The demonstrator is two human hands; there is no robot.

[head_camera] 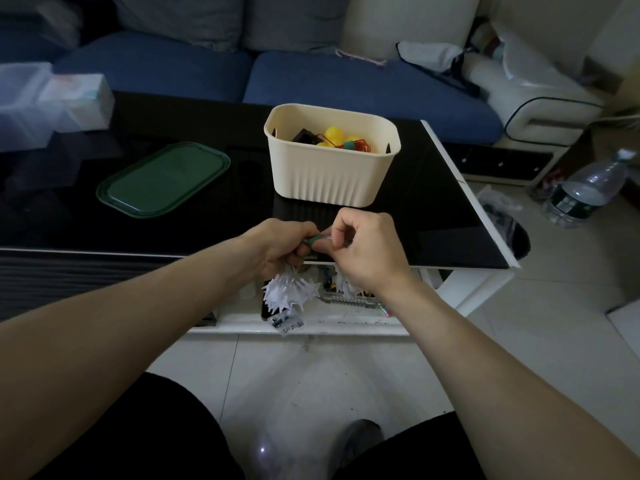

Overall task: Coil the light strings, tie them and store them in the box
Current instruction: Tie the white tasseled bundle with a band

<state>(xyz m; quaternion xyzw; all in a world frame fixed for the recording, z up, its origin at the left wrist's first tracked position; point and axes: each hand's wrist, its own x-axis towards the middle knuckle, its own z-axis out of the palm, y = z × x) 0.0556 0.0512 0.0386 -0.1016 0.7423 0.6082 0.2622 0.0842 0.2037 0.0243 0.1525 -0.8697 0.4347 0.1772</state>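
Observation:
My left hand (278, 245) grips a bunched light string with white spiky ornaments (287, 292) that hang below the fist. My right hand (360, 247) pinches a green tie (313, 240) at the top of that bundle, right beside the left thumb. Both hands hover over the near edge of the black table (433, 209). Just beyond them stands the cream ribbed box (329, 181), open, holding a coiled string with yellow balls (334, 135) and red wire. The box's dark green lid (162, 180) lies flat on the table to the left.
Clear plastic boxes (31, 105) sit at the table's far left. A blue sofa (346, 77) runs behind the table. A water bottle (585, 192) stands on the floor at right. The white shelf (346, 320) under the table holds small clutter.

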